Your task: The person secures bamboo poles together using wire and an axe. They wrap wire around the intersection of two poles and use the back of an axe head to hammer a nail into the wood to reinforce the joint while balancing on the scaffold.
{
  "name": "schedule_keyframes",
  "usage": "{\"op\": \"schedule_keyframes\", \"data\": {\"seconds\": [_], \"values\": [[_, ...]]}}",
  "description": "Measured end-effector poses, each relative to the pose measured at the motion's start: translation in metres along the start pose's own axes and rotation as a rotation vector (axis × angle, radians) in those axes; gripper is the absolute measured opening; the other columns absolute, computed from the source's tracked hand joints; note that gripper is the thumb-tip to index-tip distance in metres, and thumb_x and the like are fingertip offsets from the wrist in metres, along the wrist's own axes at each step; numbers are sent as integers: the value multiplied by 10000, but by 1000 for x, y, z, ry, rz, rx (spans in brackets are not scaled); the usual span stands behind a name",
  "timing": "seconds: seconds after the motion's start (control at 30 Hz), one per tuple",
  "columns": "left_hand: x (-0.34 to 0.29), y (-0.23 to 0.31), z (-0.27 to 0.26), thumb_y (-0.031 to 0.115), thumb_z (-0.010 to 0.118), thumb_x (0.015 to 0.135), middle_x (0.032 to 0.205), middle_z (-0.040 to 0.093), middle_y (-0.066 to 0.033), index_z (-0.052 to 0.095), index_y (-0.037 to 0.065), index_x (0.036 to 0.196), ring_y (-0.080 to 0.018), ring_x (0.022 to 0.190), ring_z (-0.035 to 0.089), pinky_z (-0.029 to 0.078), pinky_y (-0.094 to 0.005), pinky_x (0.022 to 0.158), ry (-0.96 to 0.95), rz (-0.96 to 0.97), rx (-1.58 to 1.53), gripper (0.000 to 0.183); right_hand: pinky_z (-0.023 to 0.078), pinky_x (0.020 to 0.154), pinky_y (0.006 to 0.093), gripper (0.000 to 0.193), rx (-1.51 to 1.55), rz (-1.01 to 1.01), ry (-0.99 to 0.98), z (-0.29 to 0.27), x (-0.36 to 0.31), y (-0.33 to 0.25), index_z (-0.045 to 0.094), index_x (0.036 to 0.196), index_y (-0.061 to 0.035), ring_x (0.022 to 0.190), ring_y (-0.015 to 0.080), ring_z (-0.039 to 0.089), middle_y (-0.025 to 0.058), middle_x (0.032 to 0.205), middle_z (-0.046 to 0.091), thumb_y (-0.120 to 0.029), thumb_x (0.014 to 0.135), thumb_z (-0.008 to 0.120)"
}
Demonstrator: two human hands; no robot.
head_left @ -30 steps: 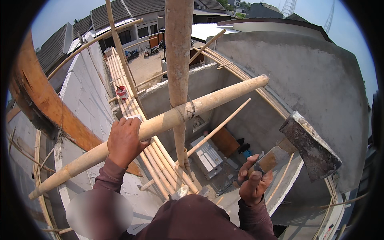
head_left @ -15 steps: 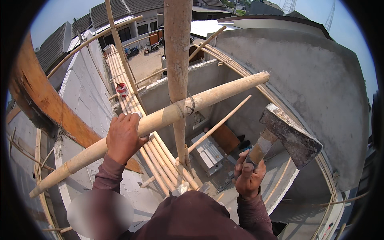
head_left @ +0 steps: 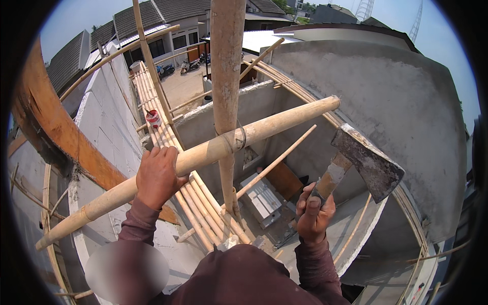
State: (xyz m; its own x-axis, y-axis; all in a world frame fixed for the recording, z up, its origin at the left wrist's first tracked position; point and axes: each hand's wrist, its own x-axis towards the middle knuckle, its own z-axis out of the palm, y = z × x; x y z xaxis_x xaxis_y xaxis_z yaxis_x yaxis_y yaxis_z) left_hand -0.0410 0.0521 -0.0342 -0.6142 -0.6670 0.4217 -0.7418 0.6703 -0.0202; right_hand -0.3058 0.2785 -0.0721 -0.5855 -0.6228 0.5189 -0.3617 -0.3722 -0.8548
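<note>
My left hand (head_left: 157,176) grips a thick horizontal bamboo pole (head_left: 274,124) that slants from lower left to upper right. The pole is tied with wire (head_left: 239,137) to an upright bamboo post (head_left: 226,76). My right hand (head_left: 314,213) is closed on the wooden handle of a hatchet (head_left: 363,161). Its rusty grey head points up and right, held apart from the pole, to the right of the post.
A walkway of several bamboo poles (head_left: 168,132) runs along a grey block wall (head_left: 104,122), with a small red can (head_left: 153,118) on it. A thin diagonal bamboo stick (head_left: 277,161) crosses below. Rendered concrete walls (head_left: 386,91) enclose a deep drop. Houses stand behind.
The hatchet has swung left and upward toward the post, with my right hand lifting slightly. My left hand stays on the pole.
</note>
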Motion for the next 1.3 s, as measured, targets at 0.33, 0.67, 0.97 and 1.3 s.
{"op": "schedule_keyframes", "data": {"seconds": [0.33,0.67,0.97,1.3], "values": [[5,5,6,254,877,631,855,589,-91,571,77,917,-281,857,573,436,-394,785,45,24,-11,454,518,746,426,375,-202,-79,-149,37,-2,26,621,1107,-6,869,391,617,229,960,648,-359,987,588],[-2,-2,-2,281,890,634,876,615,-87,589,74,926,-274,881,589,437,-381,808,19,35,48,467,451,509,279,575,412,-749,307,-14,20,-68,386,1020,-93,507,113,466,26,742,492,-665,992,426],[1,3,-3,254,870,632,860,603,-105,582,60,934,-293,884,595,454,-400,804,-10,58,41,461,416,505,285,436,-103,-29,-84,46,-4,76,556,1015,4,546,135,515,49,681,560,-430,1020,596],[3,-2,7,243,858,636,859,584,-98,585,67,948,-293,861,577,436,-399,780,41,101,7,451,469,521,372,430,88,-364,92,52,-25,56,461,905,-57,535,207,573,54,687,570,-454,1009,590]]}}
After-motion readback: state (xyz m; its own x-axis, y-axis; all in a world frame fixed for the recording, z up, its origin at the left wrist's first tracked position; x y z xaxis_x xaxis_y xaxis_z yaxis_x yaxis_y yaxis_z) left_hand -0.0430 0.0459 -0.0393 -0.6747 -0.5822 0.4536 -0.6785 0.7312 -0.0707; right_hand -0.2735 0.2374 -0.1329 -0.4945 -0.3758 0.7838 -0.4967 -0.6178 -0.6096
